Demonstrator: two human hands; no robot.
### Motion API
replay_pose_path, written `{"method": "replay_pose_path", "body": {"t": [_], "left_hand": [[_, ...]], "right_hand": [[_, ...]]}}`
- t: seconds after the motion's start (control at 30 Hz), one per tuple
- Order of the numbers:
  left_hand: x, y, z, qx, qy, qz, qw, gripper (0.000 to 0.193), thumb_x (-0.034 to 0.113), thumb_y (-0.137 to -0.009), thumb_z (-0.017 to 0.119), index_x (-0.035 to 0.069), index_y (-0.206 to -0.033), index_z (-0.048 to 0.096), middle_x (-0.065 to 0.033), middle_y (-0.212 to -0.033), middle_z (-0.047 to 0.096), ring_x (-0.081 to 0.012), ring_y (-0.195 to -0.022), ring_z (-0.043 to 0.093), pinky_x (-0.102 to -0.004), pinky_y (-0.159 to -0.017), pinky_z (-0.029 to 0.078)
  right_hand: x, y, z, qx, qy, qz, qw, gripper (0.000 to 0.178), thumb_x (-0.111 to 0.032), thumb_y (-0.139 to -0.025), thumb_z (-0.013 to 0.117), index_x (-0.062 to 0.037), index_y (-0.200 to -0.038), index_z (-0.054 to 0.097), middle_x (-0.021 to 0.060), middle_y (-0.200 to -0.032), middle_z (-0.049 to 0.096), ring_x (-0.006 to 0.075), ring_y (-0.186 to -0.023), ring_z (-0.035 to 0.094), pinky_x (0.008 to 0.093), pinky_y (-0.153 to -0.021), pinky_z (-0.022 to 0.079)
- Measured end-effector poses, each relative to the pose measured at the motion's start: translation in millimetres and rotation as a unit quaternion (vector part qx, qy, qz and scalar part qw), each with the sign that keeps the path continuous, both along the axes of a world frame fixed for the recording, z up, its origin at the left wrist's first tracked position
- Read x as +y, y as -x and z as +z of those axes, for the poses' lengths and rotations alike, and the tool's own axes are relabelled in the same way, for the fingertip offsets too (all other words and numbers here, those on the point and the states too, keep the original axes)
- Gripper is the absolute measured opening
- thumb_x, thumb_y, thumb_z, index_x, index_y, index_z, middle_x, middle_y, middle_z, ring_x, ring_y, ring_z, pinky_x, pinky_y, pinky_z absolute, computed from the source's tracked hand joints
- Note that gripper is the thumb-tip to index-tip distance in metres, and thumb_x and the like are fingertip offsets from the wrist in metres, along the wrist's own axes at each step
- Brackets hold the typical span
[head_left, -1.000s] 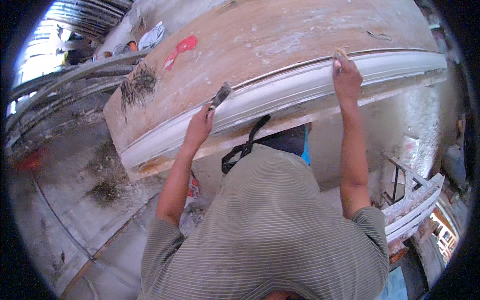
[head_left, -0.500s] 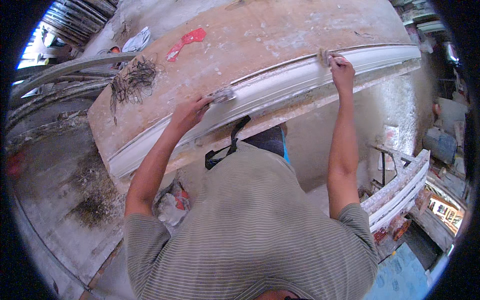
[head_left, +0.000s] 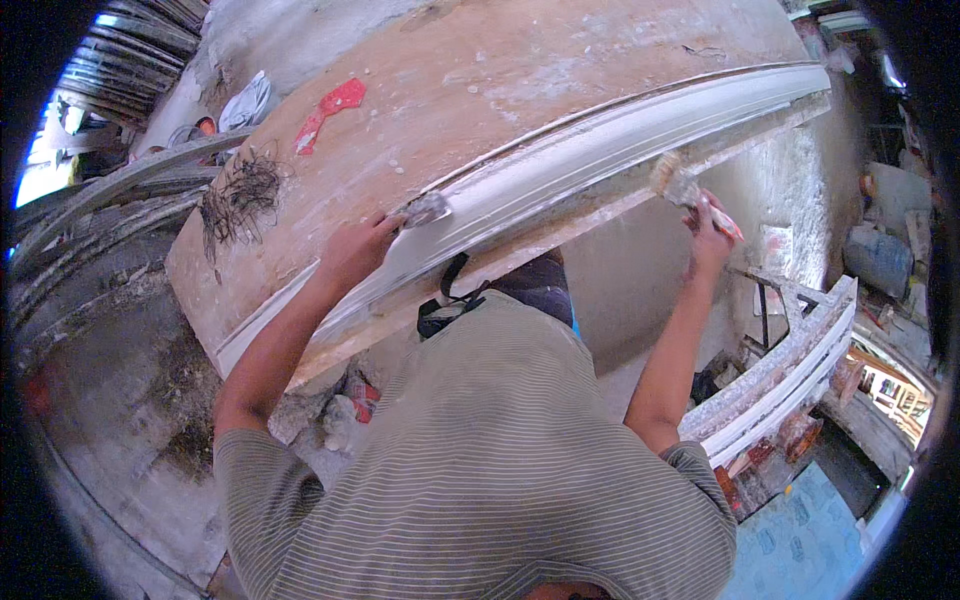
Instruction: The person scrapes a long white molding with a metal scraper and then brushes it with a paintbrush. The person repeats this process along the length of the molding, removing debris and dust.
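A long white plaster moulding [head_left: 560,160] with lengthwise ridges lies along the front edge of a worn brown board [head_left: 440,120]. My left hand [head_left: 358,245] is closed around a scraper [head_left: 428,209], whose broad blade lies at the moulding's upper side. My right hand [head_left: 708,235] grips a paintbrush [head_left: 676,184] with pale bristles and a reddish handle end. The brush is held over the board's near edge, off the white moulding, its bristles toward the far left.
A tangle of dark fibres [head_left: 240,200] and a red scrap [head_left: 330,112] lie on the board's left part. Curved grey strips [head_left: 120,195] stand at the left. A white moulded piece on a frame [head_left: 780,370] and a blue sheet [head_left: 800,535] are at the right.
My right hand has drawn the brush off the moulding toward me and turned it. My left hand has shifted slightly left with the scraper. The view has shifted a little.
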State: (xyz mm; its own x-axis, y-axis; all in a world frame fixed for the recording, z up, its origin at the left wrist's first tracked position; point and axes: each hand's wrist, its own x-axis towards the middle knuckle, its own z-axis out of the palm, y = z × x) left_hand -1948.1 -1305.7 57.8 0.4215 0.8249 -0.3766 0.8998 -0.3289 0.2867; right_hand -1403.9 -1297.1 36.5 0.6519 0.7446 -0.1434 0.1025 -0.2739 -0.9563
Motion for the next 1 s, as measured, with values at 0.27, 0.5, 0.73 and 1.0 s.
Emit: {"method": "replay_pose_path", "body": {"t": [0.27,0.5,0.73,1.0], "left_hand": [[25,-21,12,0.053,0.013,-0.013,0.998,0.035,0.016,-0.094,0.053,0.021,-0.129,0.059,-0.0118,-0.099,0.063,-0.0356,-0.074,0.068,-0.0483,-0.059,0.054],[30,-60,-10,0.008,-0.048,-0.031,0.998,0.038,0.015,-0.095,0.052,0.022,-0.133,0.056,-0.0115,-0.099,0.063,-0.0354,-0.071,0.068,-0.0475,-0.058,0.054],[21,-52,4,0.055,-0.004,0.006,0.998,0.04,0.015,-0.095,0.052,0.021,-0.135,0.054,-0.0123,-0.101,0.065,-0.0356,-0.071,0.068,-0.0488,-0.059,0.055],[84,-157,-33,-0.083,-0.093,-0.042,0.991,0.04,0.01,-0.089,0.052,0.018,-0.128,0.058,-0.0144,-0.102,0.066,-0.0377,-0.079,0.069,-0.0494,-0.063,0.055]], "right_hand": [[1,-61,-20,0.071,0.012,-0.091,0.993,0.025,-0.012,-0.094,0.067,-0.0004,-0.116,0.068,0.0077,-0.102,0.071,0.0151,-0.08,0.069,0.0265,-0.064,0.055],[47,-63,-18,0.05,0.012,-0.04,0.998,0.027,-0.013,-0.093,0.07,0.0008,-0.116,0.068,0.0089,-0.104,0.071,0.0162,-0.084,0.07,0.0268,-0.065,0.056],[56,-28,4,0.027,0.001,0.015,1.0,0.029,-0.016,-0.093,0.068,0.0001,-0.118,0.068,0.0083,-0.1,0.071,0.0155,-0.083,0.068,0.0278,-0.065,0.057],[13,-35,-16,0.065,0.031,-0.04,0.997,0.023,-0.015,-0.093,0.068,-0.0033,-0.112,0.07,0.0073,-0.1,0.071,0.0148,-0.084,0.069,0.028,-0.062,0.056]]}}
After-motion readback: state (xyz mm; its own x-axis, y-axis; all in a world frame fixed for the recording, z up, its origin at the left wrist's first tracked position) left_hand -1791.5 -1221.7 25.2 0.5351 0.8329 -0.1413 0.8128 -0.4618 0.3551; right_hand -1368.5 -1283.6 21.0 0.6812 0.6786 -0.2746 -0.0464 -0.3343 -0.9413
